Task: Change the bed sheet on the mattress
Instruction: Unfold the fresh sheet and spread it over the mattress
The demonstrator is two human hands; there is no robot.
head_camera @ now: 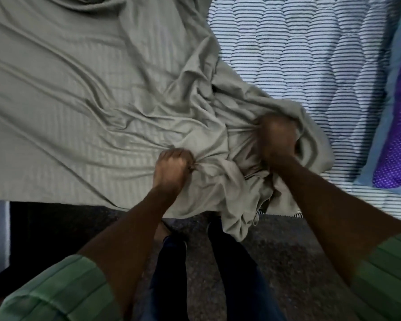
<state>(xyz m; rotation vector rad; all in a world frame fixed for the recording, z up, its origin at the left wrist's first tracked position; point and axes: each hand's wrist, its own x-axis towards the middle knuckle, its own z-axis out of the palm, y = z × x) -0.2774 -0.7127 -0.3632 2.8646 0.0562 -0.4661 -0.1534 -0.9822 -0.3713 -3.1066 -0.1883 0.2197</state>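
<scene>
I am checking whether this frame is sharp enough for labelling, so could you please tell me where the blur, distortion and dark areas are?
Head view: the right hand gripping the grey-green bed sheet is smeared by motion blur; the left hand is sharper. Wide-angle distortion bows the striped mattress lines. The dark speckled floor lies in shadow; no glare shows.

left hand point(173, 164): fisted, gripping cloth, 6 o'clock | right hand point(277, 137): fisted, blurred, gripping cloth, 3 o'clock | forearms bare, extended
</scene>
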